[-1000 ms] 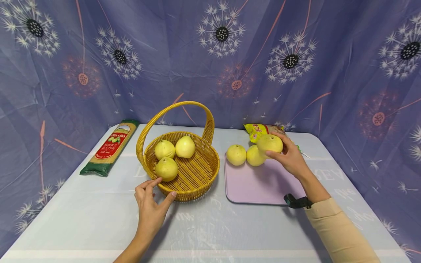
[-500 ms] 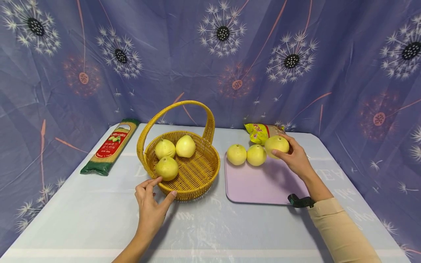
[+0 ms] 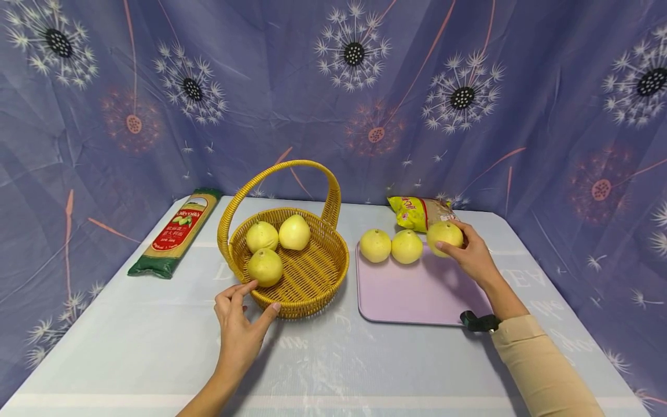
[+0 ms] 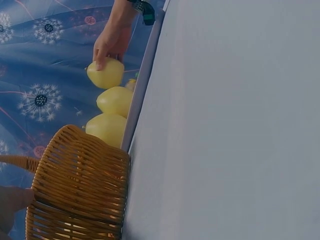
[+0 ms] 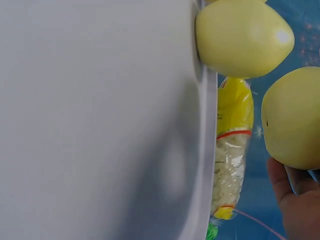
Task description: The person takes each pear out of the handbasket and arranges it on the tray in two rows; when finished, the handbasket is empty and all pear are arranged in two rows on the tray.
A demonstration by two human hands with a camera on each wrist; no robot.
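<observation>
My right hand grips a pale yellow-green pomelo by its sides, above the back right of a pink tray. The right wrist view shows a gap between this pomelo and the tray's surface. Two more pomelos sit side by side along the tray's back edge. My left hand touches the front left rim of a yellow wicker basket, thumb and index finger extended and spread apart. Inside, three pomelos are grouped to the left and back.
A green and red pack of pasta lies left of the basket. Behind the tray is a yellow and clear food bag. The basket's tall arched handle rises over its bowl. A patterned purple curtain hangs behind the table.
My right hand has carried its pomelo right and lower, away from the other two on the tray, so the middle one now shows fully. The left hand and basket have stayed put.
</observation>
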